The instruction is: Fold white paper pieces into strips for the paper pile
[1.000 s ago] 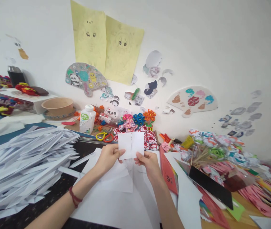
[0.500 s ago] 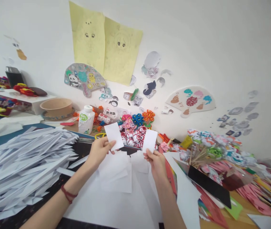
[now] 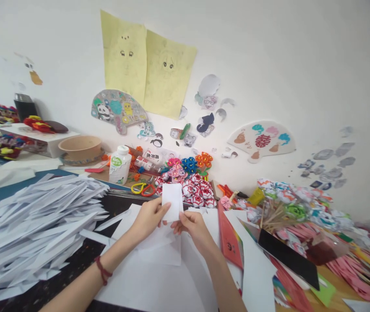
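Head cam: L hand (image 3: 148, 217) + R hand (image 3: 196, 227), fingers (image 3: 163, 211) pinched tight on flat, rect. wht paper slips (image 3: 172, 198).

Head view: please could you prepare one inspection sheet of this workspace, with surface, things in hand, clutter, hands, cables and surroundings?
Surface: dark table; white sheet across the middle.
Things in hand: small white paper, raised above the sheet.
Clutter: heaped strips at left; bottle, scissors and red-white flowers behind; black slab at right.
Hands: left hand and right hand both hold the white paper.
Cables: nothing seen.
Surroundings: wall with yellow drawings and painted fans.
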`<state>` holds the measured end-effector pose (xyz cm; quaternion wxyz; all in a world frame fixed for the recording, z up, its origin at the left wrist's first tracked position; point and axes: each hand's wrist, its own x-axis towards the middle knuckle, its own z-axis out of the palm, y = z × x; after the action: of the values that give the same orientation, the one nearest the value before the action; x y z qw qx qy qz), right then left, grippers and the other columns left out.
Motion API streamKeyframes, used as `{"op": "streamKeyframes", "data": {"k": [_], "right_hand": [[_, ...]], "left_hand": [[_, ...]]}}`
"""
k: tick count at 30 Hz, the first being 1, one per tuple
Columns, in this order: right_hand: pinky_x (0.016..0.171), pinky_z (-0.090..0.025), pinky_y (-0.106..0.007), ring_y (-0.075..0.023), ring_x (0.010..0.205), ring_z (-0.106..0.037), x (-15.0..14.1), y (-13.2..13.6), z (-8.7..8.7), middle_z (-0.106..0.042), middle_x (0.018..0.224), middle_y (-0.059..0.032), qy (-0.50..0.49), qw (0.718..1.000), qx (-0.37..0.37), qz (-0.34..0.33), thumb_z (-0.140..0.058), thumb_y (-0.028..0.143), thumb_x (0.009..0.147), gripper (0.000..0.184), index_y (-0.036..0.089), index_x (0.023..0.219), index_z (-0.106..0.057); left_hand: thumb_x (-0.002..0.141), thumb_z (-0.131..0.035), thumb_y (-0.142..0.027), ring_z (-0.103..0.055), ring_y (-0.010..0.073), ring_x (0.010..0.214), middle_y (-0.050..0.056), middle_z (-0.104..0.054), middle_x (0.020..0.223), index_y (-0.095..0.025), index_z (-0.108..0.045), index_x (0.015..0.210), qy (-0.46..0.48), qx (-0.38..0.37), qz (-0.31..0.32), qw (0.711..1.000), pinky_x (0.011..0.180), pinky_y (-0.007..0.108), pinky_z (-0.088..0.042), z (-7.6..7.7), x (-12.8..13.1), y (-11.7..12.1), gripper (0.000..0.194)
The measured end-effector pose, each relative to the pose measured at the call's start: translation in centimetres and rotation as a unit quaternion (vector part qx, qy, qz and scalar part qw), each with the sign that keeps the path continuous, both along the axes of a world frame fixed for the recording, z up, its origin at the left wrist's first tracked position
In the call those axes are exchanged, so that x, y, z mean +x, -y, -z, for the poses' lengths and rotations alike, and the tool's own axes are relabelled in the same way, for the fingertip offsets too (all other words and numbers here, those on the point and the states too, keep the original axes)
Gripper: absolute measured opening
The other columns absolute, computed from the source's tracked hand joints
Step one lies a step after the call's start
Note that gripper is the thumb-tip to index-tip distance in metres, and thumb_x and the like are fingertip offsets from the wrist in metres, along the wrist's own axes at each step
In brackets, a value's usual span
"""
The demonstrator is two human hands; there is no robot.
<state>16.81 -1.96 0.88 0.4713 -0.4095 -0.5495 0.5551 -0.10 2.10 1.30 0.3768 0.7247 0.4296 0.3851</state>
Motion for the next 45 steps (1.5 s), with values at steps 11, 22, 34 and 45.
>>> {"op": "streamKeyframes", "data": {"k": [11,22,34,45], "right_hand": [[0.056,-0.046,-0.023,-0.0135,0.056,-0.06,-0.5,0.4,0.1,-0.066,0.068,-0.0074,0.061,0.997,0.014,-0.053,-0.043,0.055,0.085,0.051,0.011,0.076,-0.067],[0.048,-0.033,-0.021,-0.0109,0.05,-0.046,0.3,-0.4,0.5,-0.055,0.056,0.0011,0.201,0.965,0.134,0.106,-0.059,0.043,0.078,0.032,0.015,0.065,-0.065],[0.053,-0.035,-0.024,-0.0159,0.053,-0.055,1.3,-1.2,1.4,-0.065,0.057,-0.0016,0.328,0.922,0.165,0.122,-0.062,0.026,0.073,0.019,0.019,0.057,-0.069],[0.05,-0.034,-0.024,-0.0157,0.048,-0.054,1.0,-1.3,2.2,-0.064,0.051,-0.0041,0.366,0.91,0.141,0.134,-0.06,0.034,0.077,0.03,0.016,0.054,-0.068]], "left_hand": [[0.091,-0.028,-0.043,-0.051,0.0154,0.054,0.001,-0.058,0.058,-0.019,-0.05,0.064,-0.127,0.08,-0.098,0.984,0.052,0.023,-0.028,0.5,0.1,0.1,0.042],[0.092,-0.032,-0.034,-0.048,0.0187,0.076,0.003,-0.055,0.076,-0.018,-0.05,0.067,-0.192,0.206,-0.062,0.958,0.067,0.028,-0.035,-0.3,0.0,0.2,0.034],[0.085,-0.047,-0.027,-0.051,0.0191,0.068,0.003,-0.056,0.068,-0.018,-0.054,0.069,-0.254,0.188,0.001,0.949,0.062,0.027,-0.032,0.2,-0.7,-0.3,0.02],[0.083,-0.05,-0.028,-0.053,0.019,0.065,0.004,-0.059,0.067,-0.017,-0.054,0.068,-0.255,0.158,0.013,0.954,0.059,0.026,-0.03,0.4,-0.6,-0.4,0.019]]}}
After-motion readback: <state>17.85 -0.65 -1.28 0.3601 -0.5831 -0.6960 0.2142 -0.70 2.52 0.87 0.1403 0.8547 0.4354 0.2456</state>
